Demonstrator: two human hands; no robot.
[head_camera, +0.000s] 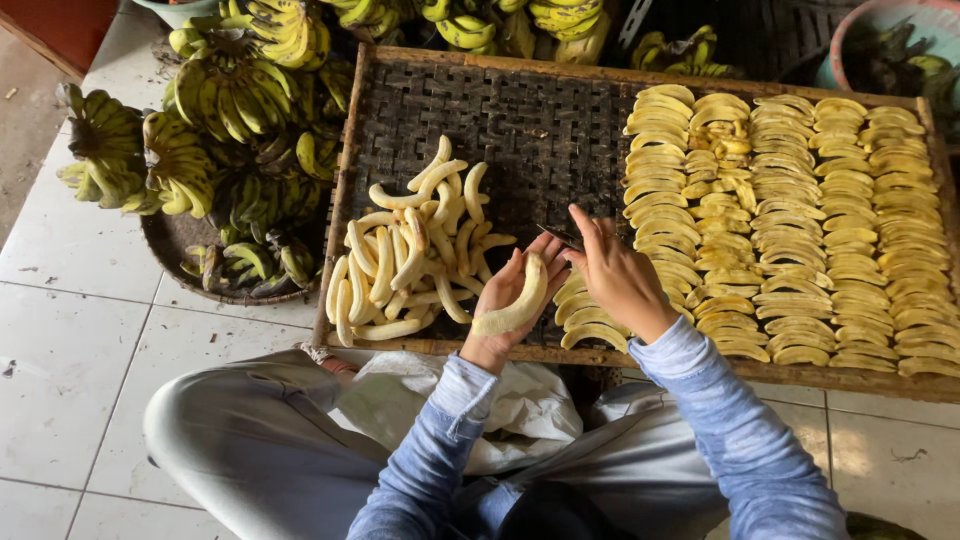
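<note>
My left hand (505, 300) lies palm up over the woven tray's near edge and cradles a peeled banana (520, 305). My right hand (615, 275) is just right of it and grips a small dark knife (558, 236) whose blade points left at the top end of that banana. A heap of peeled whole bananas (410, 260) lies on the tray to the left of my hands. To the right, rows of sliced banana halves (790, 220) cover the tray.
The dark woven tray (520, 120) has a wooden frame and rests on a tiled floor. Bunches of unpeeled green-yellow bananas (210, 110) fill a round basket at left and continue along the back. A white cloth (500, 400) lies on my lap.
</note>
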